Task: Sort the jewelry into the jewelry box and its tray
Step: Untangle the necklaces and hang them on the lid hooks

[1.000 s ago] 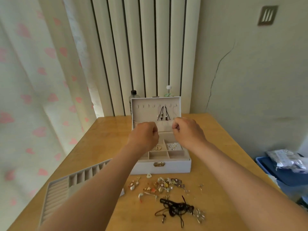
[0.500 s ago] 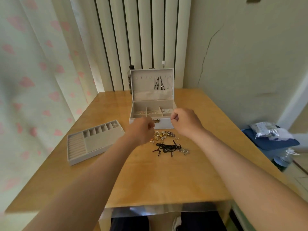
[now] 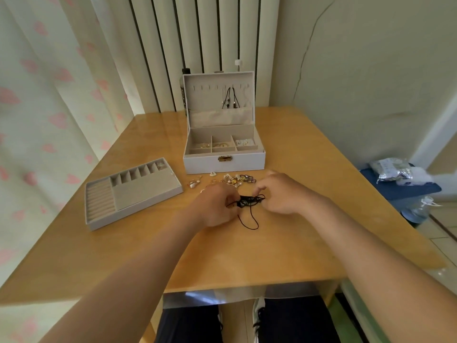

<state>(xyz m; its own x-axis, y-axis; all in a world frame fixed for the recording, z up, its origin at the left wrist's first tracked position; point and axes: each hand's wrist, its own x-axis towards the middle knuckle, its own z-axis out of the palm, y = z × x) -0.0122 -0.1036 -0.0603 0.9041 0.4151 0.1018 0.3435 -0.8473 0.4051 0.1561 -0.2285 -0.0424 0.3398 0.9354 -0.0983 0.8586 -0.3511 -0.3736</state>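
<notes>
Both hands work at the centre of the wooden table (image 3: 309, 233). The left hand (image 3: 212, 206) has its fingers curled and pinches the left end of the black cord tangle (image 3: 247, 201). The right hand (image 3: 282, 194) pinches the right end between thumb and bent fingers. The tangle is held between the two hands just above the tabletop, and a loose loop of cord (image 3: 249, 221) trails from it toward six o'clock; whether the loop touches the wood cannot be told. Just beyond the hands, at twelve o'clock, lies a scatter of loose jewelry (image 3: 235, 180) in gold, pearl and dark pieces, close to the front wall of the jewelry box (image 3: 223, 164). The box is open, with its lid (image 3: 210, 95) upright. Dark corded necklaces (image 3: 230, 99) hang from hooks inside the lid. Gold pieces sit in the left and middle rear compartments, pale pieces in the right one. The tray (image 3: 138, 191) lies flat at ten o'clock from the hands, apart from the box; the rightmost small compartment along its far edge holds a small item (image 3: 160, 165), too small to identify. A dark bottle (image 3: 186, 75) stands behind the box at eleven o'clock.
</notes>
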